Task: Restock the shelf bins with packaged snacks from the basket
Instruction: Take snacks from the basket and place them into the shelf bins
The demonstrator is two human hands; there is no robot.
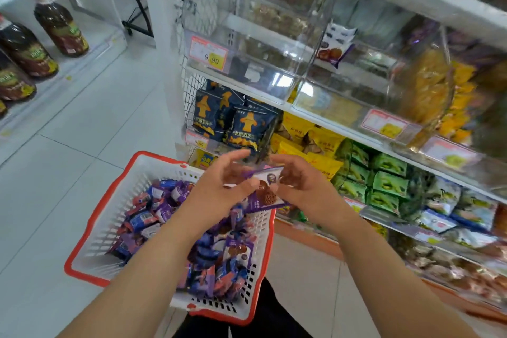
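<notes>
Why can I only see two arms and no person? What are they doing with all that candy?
The camera sits on the person's head and looks forward and down, so you see only their own arms, as if through their eyes. This is a shop aisle. The left hand and the right hand together hold one purple snack packet; the fingers of the right hand pinch it. Below them is a white basket with a red rim, full of more small purple and blue packets. To the right are shelves with clear plastic bins. One matching packet already shows in a bin. On the far left stand big dark bottles.
</notes>
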